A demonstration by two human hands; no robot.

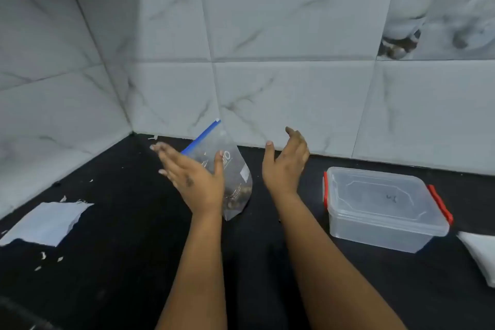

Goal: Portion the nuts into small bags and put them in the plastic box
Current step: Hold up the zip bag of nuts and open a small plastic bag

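Thin clear film: the nut bag [235, 177] is standing on the black counter [134, 222] between my left hand [192, 174] and right hand [286, 163], both spread, gripping nothing. Light, floppy, slippery; I am judging the blue zip strip [202, 136] the best hold. Lidded plastic box [380, 206] is sitting rightward.

This looks like a home kitchen. A black bench [120, 222] meets a corner of walls covered with white marble-pattern tiles [267, 21], like a backsplash. A clear plastic food box [380, 211] with red clips stands on the bench, and small scraps of torn paper [45, 222] lie near.
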